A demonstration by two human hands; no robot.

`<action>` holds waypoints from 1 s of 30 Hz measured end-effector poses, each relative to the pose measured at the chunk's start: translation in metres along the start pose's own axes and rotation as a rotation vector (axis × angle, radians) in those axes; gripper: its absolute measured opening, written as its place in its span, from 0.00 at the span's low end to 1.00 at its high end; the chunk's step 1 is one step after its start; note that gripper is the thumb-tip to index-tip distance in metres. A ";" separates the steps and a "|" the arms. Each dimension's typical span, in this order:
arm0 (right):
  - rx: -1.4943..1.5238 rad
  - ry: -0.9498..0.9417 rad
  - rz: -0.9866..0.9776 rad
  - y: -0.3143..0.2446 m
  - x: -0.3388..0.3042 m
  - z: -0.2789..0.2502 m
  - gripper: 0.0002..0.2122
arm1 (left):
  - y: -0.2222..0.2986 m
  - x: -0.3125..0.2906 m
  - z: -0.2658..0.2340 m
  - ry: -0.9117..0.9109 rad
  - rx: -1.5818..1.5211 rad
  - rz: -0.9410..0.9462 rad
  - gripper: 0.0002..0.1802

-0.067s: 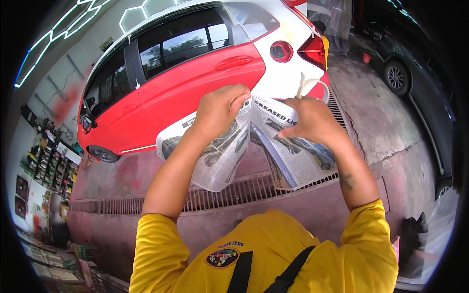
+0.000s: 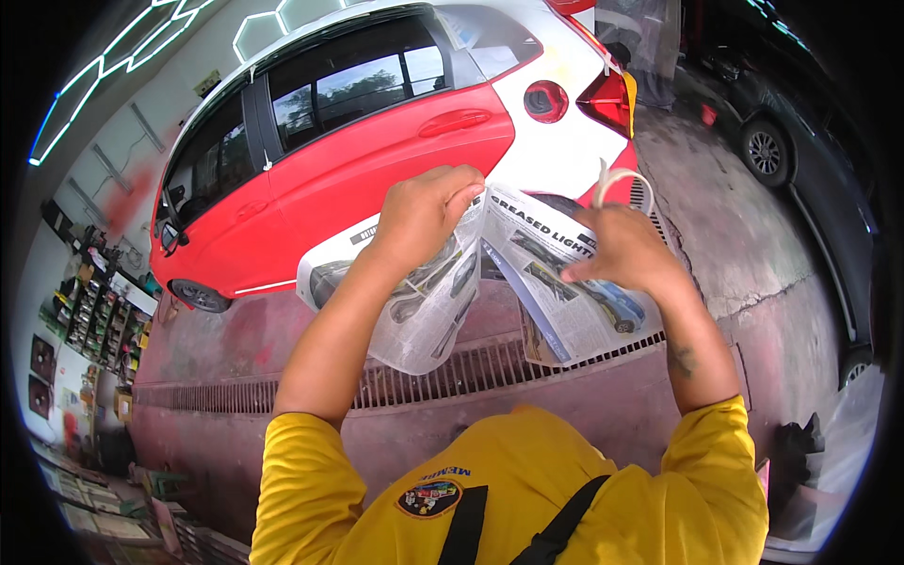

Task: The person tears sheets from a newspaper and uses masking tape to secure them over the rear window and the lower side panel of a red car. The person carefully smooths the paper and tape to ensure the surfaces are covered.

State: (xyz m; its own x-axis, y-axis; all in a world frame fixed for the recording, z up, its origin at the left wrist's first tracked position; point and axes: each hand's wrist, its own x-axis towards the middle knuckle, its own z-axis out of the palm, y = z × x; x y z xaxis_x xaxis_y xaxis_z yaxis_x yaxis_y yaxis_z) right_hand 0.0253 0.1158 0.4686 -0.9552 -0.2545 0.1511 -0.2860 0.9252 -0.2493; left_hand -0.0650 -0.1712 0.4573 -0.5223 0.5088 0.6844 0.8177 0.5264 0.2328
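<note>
My left hand [image 2: 424, 212] is closed on the top edge of an open newspaper sheet [image 2: 414, 315], which hangs in front of me in two spread flaps. My right hand [image 2: 629, 247] is at the top of the right flap, its thumb lying over the printed side. A cream loop of masking tape [image 2: 633, 174] with a loose end standing up rises from behind the right fingers, which partly hide it. Just beyond the paper stands a red and white car [image 2: 377, 160], its rear wheel largely covered by the sheet.
A floor drain grate [image 2: 471, 367] crosses the reddish concrete beneath the paper. A dark vehicle [image 2: 810, 179] stands at the right. Shelves of small containers [image 2: 99, 320] line the left wall, with wooden pieces [image 2: 104, 513] at the lower left.
My right hand has shifted right and slightly down along the newspaper's top edge, carrying the tape loop with it. More of the right flap's print shows. My left hand stays put.
</note>
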 end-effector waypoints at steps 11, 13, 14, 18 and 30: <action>0.736 0.371 0.020 0.150 -0.066 -0.001 0.09 | -0.038 -0.062 0.000 -0.359 -0.039 -0.193 0.19; 0.809 0.446 0.112 0.153 -0.061 -0.010 0.13 | -0.063 -0.100 0.013 -0.466 -0.076 -0.377 0.12; 0.827 0.508 0.093 0.152 -0.056 -0.015 0.14 | -0.089 -0.130 0.028 -0.464 -0.315 -0.481 0.09; 0.688 0.663 0.112 0.171 -0.058 -0.040 0.14 | -0.112 -0.172 0.062 -0.222 -0.716 -0.654 0.08; 0.886 1.029 0.452 0.225 -0.084 -0.037 0.13 | -0.167 -0.072 0.001 0.284 -0.489 -0.469 0.13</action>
State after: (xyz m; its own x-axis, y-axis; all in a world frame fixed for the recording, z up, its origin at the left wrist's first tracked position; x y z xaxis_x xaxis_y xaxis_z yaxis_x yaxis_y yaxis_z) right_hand 0.0438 0.3561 0.4349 -0.6058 0.6772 0.4176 -0.2957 0.2955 -0.9084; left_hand -0.1635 -0.2953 0.3686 -0.8151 0.0739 0.5746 0.5731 0.2475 0.7812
